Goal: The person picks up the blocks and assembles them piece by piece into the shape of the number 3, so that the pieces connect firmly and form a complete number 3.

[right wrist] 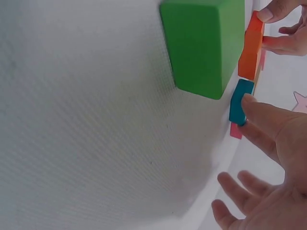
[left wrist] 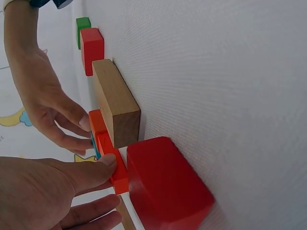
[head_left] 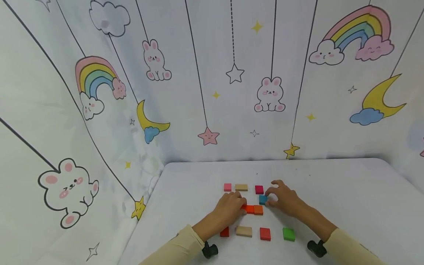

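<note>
Between the thumb and index finger of my right hand is a blue block; in the right wrist view the thumb lies on the blue block's near face. My left hand pinches a red-orange block, whose left end the fingers cover. In the left wrist view the thumb presses the red-orange block. An orange block touches its right end. The blue block sits just behind the orange one, close to a crimson block.
Behind the hands lie a pink block and a tan block. The nearer row has a dark red block, partly behind the left wrist, another tan block, a red block and a green block. All lie on a white table.
</note>
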`<action>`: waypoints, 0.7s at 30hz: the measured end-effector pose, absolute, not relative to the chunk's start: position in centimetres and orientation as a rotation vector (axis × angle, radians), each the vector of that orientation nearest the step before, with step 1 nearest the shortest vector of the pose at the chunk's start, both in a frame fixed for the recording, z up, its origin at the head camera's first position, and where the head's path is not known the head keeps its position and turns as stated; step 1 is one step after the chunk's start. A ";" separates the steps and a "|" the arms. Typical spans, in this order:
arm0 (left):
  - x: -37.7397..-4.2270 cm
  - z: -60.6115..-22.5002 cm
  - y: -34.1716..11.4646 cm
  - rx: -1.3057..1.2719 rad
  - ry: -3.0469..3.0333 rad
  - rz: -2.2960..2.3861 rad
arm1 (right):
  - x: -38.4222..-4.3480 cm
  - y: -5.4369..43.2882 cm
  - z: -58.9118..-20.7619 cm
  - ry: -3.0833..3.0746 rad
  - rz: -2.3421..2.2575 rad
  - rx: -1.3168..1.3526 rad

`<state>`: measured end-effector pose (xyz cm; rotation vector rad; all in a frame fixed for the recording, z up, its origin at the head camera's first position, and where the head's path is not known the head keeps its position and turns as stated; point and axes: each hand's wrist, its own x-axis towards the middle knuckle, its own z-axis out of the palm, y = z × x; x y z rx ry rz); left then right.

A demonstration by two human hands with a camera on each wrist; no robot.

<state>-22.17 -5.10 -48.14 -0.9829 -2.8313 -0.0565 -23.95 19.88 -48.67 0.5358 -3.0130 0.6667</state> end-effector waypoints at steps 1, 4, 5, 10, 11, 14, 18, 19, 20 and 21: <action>-22.1 -48.1 -5.1 -0.982 -2.834 -0.061 | -23.9 19.9 -48.7 -3.007 0.665 0.545; -21.9 -48.1 -5.1 -0.985 -2.837 -0.072 | -23.6 19.7 -48.7 -2.994 0.668 0.556; -21.9 -48.1 -5.1 -0.985 -2.837 -0.071 | -23.6 19.7 -48.6 -2.992 0.670 0.560; -21.9 -48.1 -5.0 -0.985 -2.830 -0.059 | -23.5 19.7 -48.7 -2.985 0.675 0.556; -22.0 -48.1 -5.0 -0.981 -2.833 -0.061 | -23.5 19.7 -48.7 -2.982 0.669 0.563; -22.1 -48.2 -5.0 -0.977 -2.837 -0.051 | -23.5 19.7 -48.8 -2.976 0.667 0.563; -22.1 -48.3 -5.0 -0.979 -2.836 -0.030 | -23.4 19.5 -48.7 -2.966 0.656 0.569; -22.2 -48.3 -5.0 -0.980 -2.836 -0.025 | -23.4 19.5 -48.7 -2.963 0.651 0.576; -22.2 -48.3 -5.0 -0.980 -2.835 -0.023 | -23.3 19.5 -48.7 -2.963 0.652 0.577; -22.2 -48.3 -5.0 -0.981 -2.835 -0.023 | -23.3 19.5 -48.7 -2.960 0.648 0.583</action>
